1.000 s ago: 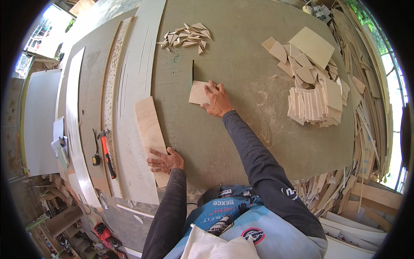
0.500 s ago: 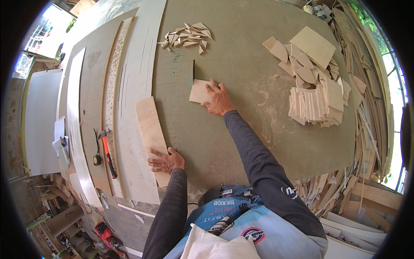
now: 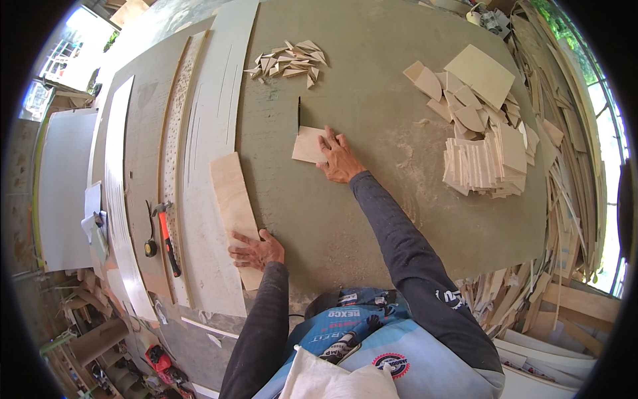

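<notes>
My left hand (image 3: pixel 258 251) lies flat with spread fingers on the near end of a long plywood strip (image 3: pixel 232 189). That strip rests at the edge of a long white board. Farther forward and to the right, my right hand (image 3: pixel 339 157) grips the right side of a small plywood piece (image 3: pixel 309 145), holding it down on the grey-brown table (image 3: pixel 372 86). The piece's upper left corner meets the lower end of a thin dark blade (image 3: pixel 299 114) in the tabletop. Part of the piece is hidden under my right fingers.
Small triangular offcuts (image 3: pixel 289 60) lie at the far side. On the right are stacked plywood pieces (image 3: pixel 475 163), loose cut pieces and a larger panel (image 3: pixel 480 74). A hammer (image 3: pixel 169 239) and tape measure (image 3: pixel 150 248) lie left. Sawdust (image 3: pixel 419 156) streaks the table; scrap wood (image 3: pixel 565 153) lines its right side.
</notes>
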`<control>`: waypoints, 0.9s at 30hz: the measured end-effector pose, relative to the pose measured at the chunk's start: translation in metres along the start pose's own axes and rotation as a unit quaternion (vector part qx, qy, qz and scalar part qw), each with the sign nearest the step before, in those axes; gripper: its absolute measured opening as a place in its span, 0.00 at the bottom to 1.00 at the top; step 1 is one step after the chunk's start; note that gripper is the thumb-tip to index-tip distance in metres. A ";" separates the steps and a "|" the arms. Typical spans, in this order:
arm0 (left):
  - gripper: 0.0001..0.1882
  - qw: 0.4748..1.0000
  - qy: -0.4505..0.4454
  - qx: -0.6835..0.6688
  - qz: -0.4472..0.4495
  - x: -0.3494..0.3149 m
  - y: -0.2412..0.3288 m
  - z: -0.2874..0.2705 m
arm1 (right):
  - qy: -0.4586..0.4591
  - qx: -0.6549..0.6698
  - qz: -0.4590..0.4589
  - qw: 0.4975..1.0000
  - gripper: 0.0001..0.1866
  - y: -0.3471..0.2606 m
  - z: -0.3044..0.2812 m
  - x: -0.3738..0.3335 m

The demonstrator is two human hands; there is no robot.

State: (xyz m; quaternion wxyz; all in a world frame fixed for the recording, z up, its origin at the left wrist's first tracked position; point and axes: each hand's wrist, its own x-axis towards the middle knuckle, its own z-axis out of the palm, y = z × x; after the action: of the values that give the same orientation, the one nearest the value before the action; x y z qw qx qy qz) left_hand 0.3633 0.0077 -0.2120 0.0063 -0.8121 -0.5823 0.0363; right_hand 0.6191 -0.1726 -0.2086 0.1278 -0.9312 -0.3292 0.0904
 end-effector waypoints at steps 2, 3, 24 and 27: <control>0.48 1.000 0.002 -0.003 0.002 -0.001 -0.001 0.002 | 0.000 0.010 0.001 1.000 0.42 0.001 0.002 0.000; 0.48 1.000 -0.003 -0.004 0.001 -0.001 -0.001 -0.002 | -0.005 0.012 0.002 1.000 0.42 0.000 0.001 -0.001; 0.48 1.000 -0.003 0.003 0.001 0.000 -0.001 0.000 | 0.012 0.014 0.033 0.999 0.41 -0.003 0.002 0.000; 0.48 1.000 -0.003 -0.003 0.002 0.000 -0.001 0.001 | 0.009 0.015 0.039 0.999 0.41 -0.004 0.002 0.000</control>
State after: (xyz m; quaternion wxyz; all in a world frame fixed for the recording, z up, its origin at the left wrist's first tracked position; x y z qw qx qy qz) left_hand 0.3617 0.0077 -0.2133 0.0026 -0.8130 -0.5811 0.0369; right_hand 0.6164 -0.1697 -0.2093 0.1411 -0.9419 -0.2905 0.0922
